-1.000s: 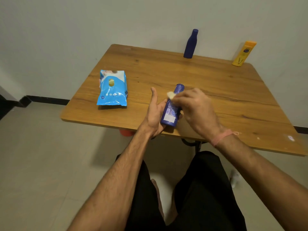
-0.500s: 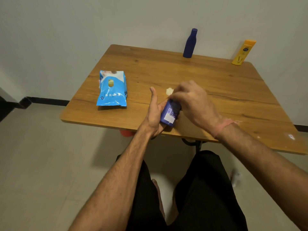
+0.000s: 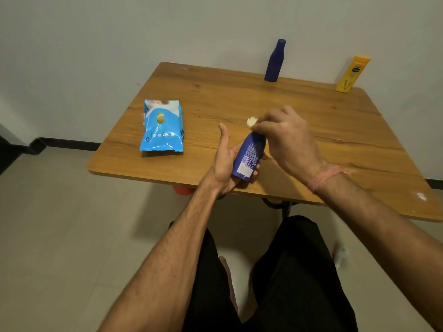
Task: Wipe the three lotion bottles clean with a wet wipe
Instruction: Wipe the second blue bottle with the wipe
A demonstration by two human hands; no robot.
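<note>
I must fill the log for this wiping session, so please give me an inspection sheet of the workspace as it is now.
Surface: wooden table, small pale marks near its right front corner.
Job's things: blue lotion bottle in hand, tilted, back label showing; dark blue bottle and yellow lotion bottle upright at the far edge by the wall; wet wipe at the held bottle's top.
Clutter: wet wipe pack lying flat on the left.
Hands: left hand holds the blue lotion bottle from beneath, thumb straight; right hand pinches the wipe.
Cables: nothing seen.
Surroundings: plain wall, tiled floor, something red under the table, not identifiable.
</note>
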